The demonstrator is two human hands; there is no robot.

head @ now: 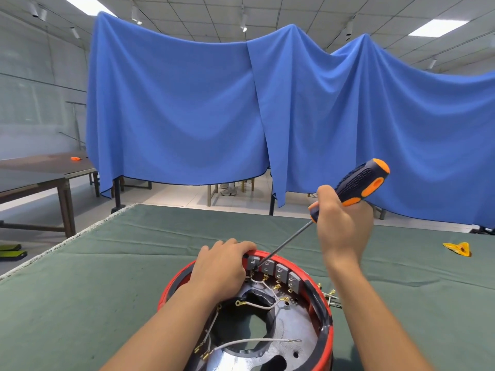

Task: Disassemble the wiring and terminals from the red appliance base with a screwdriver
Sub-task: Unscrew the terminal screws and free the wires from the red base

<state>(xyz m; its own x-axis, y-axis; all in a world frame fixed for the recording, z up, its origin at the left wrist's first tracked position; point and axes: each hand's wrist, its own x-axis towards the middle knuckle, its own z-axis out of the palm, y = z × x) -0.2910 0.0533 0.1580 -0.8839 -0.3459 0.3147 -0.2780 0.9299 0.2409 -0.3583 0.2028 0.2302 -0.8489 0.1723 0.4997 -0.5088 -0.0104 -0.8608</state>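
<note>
The round red appliance base (325, 333) lies open side up at the near edge of the table, its metal floor showing. Several grey terminal blocks (280, 271) line its far inner wall, with brass terminals and white wires (257, 305) below them. My left hand (222, 266) rests over the far left rim, its fingers curled round the edge beside the leftmost block. My right hand (341, 223) grips the black and orange screwdriver (359, 183) above and to the right. The shaft slants down left, and its tip sits at the leftmost terminal block.
A green cloth covers the table (120, 277). A yellow plastic piece (458, 249) lies at the far right, and loose terminals with wires (330, 297) lie just outside the base's right rim. Blue cloth (241, 116) hangs behind the table. Dark tables (40, 178) stand at left.
</note>
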